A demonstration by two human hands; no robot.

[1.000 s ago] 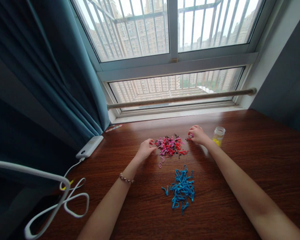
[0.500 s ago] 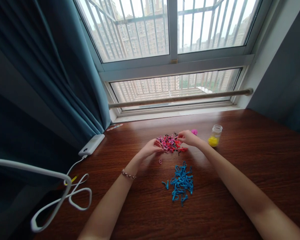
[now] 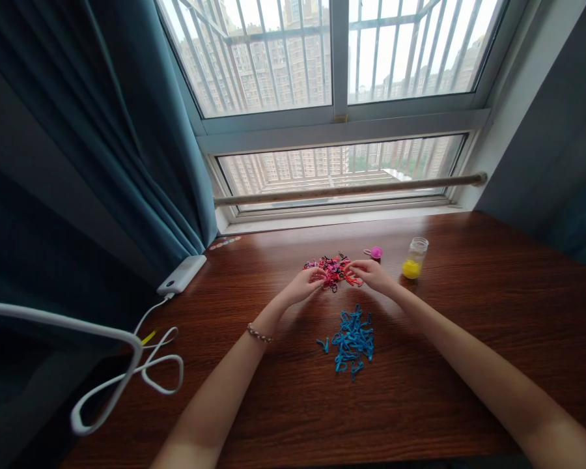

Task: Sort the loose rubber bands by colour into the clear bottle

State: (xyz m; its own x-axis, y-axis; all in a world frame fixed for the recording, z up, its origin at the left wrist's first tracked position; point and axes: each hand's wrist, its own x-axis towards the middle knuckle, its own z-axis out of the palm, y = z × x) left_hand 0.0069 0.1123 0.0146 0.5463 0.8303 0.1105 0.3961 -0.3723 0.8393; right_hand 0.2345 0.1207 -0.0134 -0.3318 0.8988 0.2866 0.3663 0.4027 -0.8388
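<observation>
A mixed pile of small pink, red and black elastic hair ties (image 3: 333, 276) lies on the wooden table between my hands. My left hand (image 3: 306, 284) is at the pile's left edge, fingers curved and a little apart, touching the ties. From the right, my right hand (image 3: 371, 273) reaches in with fingers apart at the red ties; nothing gripped shows in it. Closer to me lies a loose pile of blue hair ties (image 3: 354, 342), touched by neither hand. A braided band circles my left wrist.
A clear jar with yellow ties (image 3: 415, 259) stands right of my right hand. Behind that hand lies a small pink lid with a loop (image 3: 376, 253). On the left are a white power strip (image 3: 181, 274) and white cable (image 3: 168, 391). A window bounds the table's far side.
My left hand has moved right, against the pile, and the stray pink tie in front of it no longer shows apart. My right hand has come slightly nearer, uncovering the lid's loop.
</observation>
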